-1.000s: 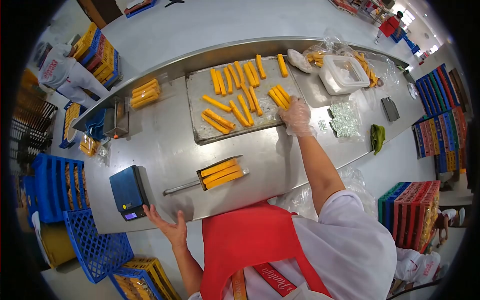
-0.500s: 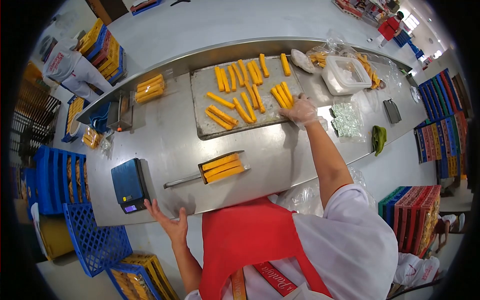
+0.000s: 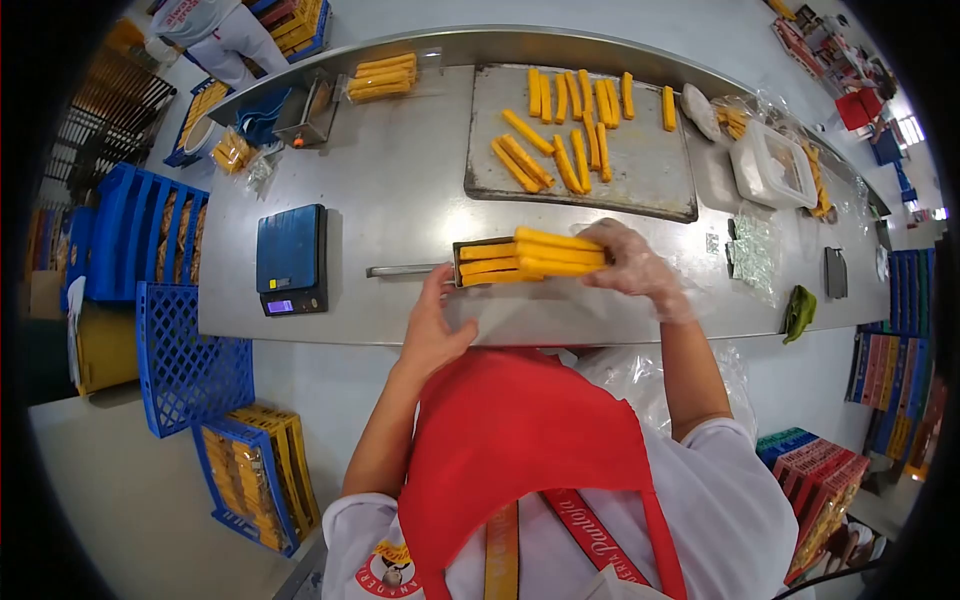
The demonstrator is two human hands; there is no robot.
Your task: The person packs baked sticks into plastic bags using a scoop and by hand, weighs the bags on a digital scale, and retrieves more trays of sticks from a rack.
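Three yellow-orange sticks [image 3: 556,252] are in my gloved right hand [image 3: 630,262], gripped at their right ends. Their left ends lie over the open end of a metal scoop [image 3: 456,262], which has more sticks inside. My bare left hand [image 3: 436,325] is at the scoop's handle end, fingers apart, thumb pointing right; its fingertips are beside the scoop's left edge. Behind the scoop, a metal tray [image 3: 650,165] on the steel table [image 3: 380,220] bears several loose sticks [image 3: 575,95].
Left on the table are a blue scale [image 3: 291,250] and a bag of sticks [image 3: 382,77]. To the right are a white tub [image 3: 772,165], small packets [image 3: 752,250] and a green cloth [image 3: 799,313]. A co-worker [image 3: 225,40] stands at the upper left.
My right hand has lifted the sticks off the tray and brought them left and nearer to the scoop. My left hand has moved from beside the scale to the scoop. The view has shifted.
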